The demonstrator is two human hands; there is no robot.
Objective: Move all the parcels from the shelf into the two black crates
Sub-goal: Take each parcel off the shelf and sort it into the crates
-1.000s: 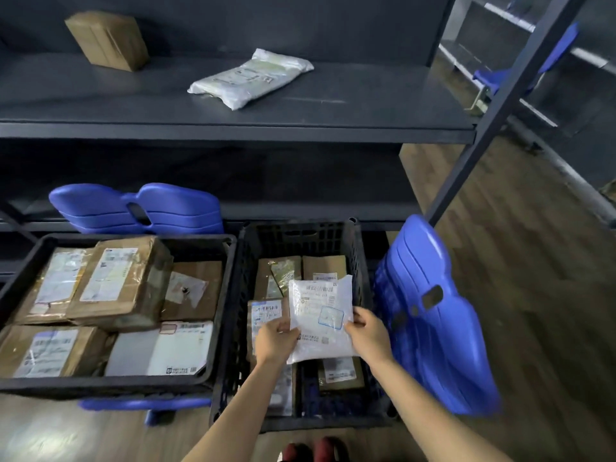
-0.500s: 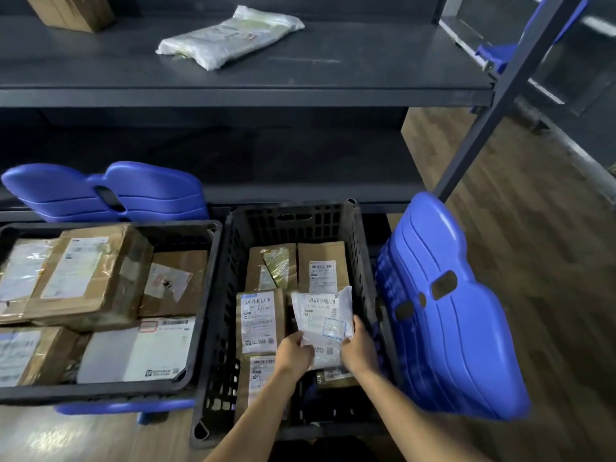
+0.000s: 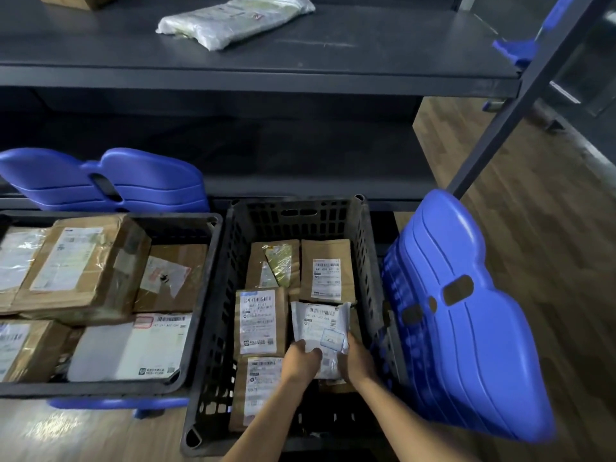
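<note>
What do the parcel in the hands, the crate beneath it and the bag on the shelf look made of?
Held parcel: thin white plastic film, seemingly matte; it creases and sags. Crate: rigid black moulded plastic, slotted walls. Shelf bag: glossy whitish plastic film, wrinkled with highlights.

The dark grey metal shelf (image 3: 366, 61) carries a white plastic mailer bag (image 3: 233, 21) lying flat near the middle of its upper board. A brown cardboard box (image 3: 73, 0) sits at the board's far left, cut off by the top edge. A tilted stack of blue plastic chairs (image 3: 466, 328) rests on the wood-patterned floor (image 3: 550, 228) near the shelf's right post (image 3: 520, 105).
</note>
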